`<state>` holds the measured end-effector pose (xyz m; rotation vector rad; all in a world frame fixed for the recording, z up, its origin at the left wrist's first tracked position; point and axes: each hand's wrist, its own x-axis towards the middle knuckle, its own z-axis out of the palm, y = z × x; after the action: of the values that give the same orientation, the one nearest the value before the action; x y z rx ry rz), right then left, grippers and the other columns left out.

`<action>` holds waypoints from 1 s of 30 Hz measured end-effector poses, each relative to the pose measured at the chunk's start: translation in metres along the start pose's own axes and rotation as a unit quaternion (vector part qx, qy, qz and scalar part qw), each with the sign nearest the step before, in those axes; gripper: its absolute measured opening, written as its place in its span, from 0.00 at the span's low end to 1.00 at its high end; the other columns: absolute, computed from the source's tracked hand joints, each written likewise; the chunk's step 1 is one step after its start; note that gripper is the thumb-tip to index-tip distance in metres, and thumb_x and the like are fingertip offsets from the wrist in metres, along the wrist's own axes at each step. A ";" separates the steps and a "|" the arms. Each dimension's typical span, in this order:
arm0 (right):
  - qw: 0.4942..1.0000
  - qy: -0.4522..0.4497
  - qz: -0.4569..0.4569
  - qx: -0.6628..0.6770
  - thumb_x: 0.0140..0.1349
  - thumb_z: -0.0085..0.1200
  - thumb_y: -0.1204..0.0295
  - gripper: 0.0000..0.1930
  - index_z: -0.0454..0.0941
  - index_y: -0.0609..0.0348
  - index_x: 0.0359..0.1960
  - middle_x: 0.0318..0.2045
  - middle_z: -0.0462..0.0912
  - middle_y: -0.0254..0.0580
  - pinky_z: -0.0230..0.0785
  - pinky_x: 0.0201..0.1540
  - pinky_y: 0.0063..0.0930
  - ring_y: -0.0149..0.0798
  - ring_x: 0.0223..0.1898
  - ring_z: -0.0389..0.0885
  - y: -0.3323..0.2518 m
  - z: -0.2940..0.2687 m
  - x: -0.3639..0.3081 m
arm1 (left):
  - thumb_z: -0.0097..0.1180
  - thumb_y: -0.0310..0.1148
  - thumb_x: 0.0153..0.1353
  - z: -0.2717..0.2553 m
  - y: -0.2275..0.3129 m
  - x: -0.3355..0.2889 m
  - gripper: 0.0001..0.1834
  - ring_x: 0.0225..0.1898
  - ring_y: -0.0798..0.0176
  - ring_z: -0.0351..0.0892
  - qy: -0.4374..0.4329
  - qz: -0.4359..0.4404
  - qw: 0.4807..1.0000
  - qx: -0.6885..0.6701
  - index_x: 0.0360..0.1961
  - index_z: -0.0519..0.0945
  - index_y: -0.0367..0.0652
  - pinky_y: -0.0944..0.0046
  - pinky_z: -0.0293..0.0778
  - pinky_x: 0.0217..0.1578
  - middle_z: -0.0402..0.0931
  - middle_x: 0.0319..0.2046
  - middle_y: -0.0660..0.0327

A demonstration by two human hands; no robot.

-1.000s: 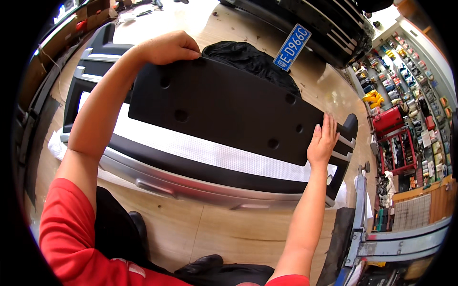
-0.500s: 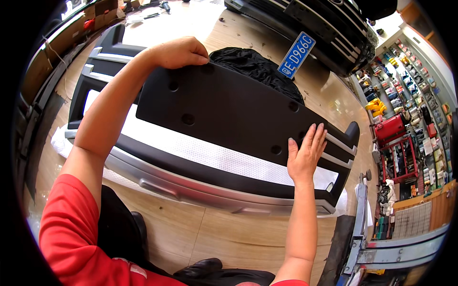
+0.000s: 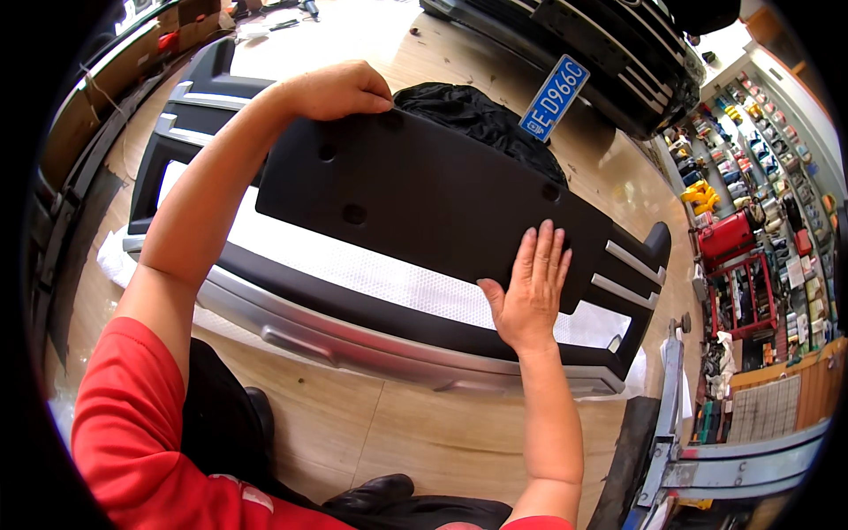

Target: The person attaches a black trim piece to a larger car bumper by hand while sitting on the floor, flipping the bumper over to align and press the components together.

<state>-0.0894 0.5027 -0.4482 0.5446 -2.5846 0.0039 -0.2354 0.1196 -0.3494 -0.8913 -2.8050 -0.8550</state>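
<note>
A flat black plastic panel with several round recesses lies over the middle of a black-and-silver car bumper. My left hand is closed on the panel's far edge, toward its left end; the fingertips are hidden behind that edge. My right hand rests flat on the panel's near right part, fingers stretched and thumb apart, covering one of the recesses. Through the bumper's opening, white padded sheeting shows below the panel. Silver strips run along the bumper's right end.
Behind the panel lies a crumpled black cloth. Farther back stands a dark car front, with a blue licence plate before it. Grey lift arms reach in at the lower right, below shelves and a red tool cart.
My right hand has slid left along the panel and now lies flatter on it, over a recess that was visible before. The left hand keeps its hold on the far edge.
</note>
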 end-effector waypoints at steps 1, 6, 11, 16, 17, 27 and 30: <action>1.000 -0.003 -0.020 0.008 0.63 0.54 0.40 0.52 0.52 0.72 0.74 0.76 0.47 0.67 0.32 0.76 0.62 0.66 0.77 0.42 -0.002 0.000 -0.001 | 0.57 0.38 0.66 0.000 -0.001 0.001 0.18 0.40 0.57 0.84 -0.002 0.003 1.000 -0.002 0.46 0.85 0.33 0.59 0.77 0.47 0.86 0.37 0.50; 0.995 -0.022 -0.082 0.044 0.58 0.59 0.41 0.52 0.56 0.67 0.74 0.76 0.50 0.63 0.34 0.77 0.59 0.63 0.78 0.44 -0.009 -0.002 -0.006 | 0.57 0.39 0.66 -0.004 -0.006 -0.001 0.18 0.39 0.58 0.83 -0.019 0.000 1.000 0.001 0.46 0.85 0.34 0.59 0.76 0.47 0.85 0.37 0.51; 0.998 -0.008 -0.069 0.013 0.63 0.52 0.40 0.46 0.61 0.65 0.72 0.76 0.56 0.52 0.36 0.77 0.57 0.54 0.78 0.48 0.018 -0.006 -0.009 | 0.57 0.39 0.66 -0.005 -0.003 0.000 0.18 0.39 0.58 0.83 -0.021 -0.005 1.000 -0.020 0.46 0.85 0.33 0.59 0.76 0.47 0.85 0.36 0.51; 1.000 0.006 -0.020 -0.020 0.67 0.44 0.37 0.46 0.58 0.67 0.73 0.76 0.55 0.56 0.34 0.77 0.59 0.57 0.78 0.47 0.045 -0.005 -0.012 | 0.57 0.39 0.67 -0.004 0.000 0.000 0.18 0.40 0.58 0.84 -0.017 0.003 1.000 -0.012 0.46 0.85 0.33 0.59 0.77 0.47 0.86 0.37 0.51; 1.000 0.013 0.005 -0.023 0.67 0.44 0.38 0.46 0.58 0.68 0.73 0.76 0.54 0.56 0.34 0.76 0.60 0.58 0.78 0.47 0.047 -0.005 -0.012 | 0.56 0.37 0.66 -0.005 0.000 -0.001 0.17 0.39 0.58 0.83 -0.016 0.000 1.000 -0.014 0.45 0.84 0.33 0.59 0.76 0.47 0.85 0.36 0.51; 0.997 0.070 0.033 0.006 0.69 0.46 0.41 0.41 0.63 0.67 0.69 0.74 0.57 0.60 0.38 0.74 0.65 0.64 0.76 0.49 0.047 0.003 -0.013 | 0.57 0.39 0.66 -0.006 0.000 -0.002 0.18 0.40 0.55 0.84 -0.012 0.017 1.000 -0.013 0.45 0.85 0.32 0.59 0.76 0.48 0.85 0.38 0.49; 0.996 0.086 0.033 0.020 0.70 0.47 0.43 0.37 0.66 0.65 0.65 0.73 0.58 0.61 0.39 0.74 0.65 0.65 0.76 0.49 0.047 0.003 -0.013 | 0.57 0.39 0.66 -0.005 0.000 -0.002 0.18 0.41 0.54 0.84 -0.010 0.018 1.000 -0.014 0.45 0.85 0.32 0.58 0.76 0.49 0.85 0.38 0.49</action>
<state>-0.0986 0.5507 -0.4522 0.4531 -2.4377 0.1199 -0.2344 0.1162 -0.3459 -0.9572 -2.7921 -0.8863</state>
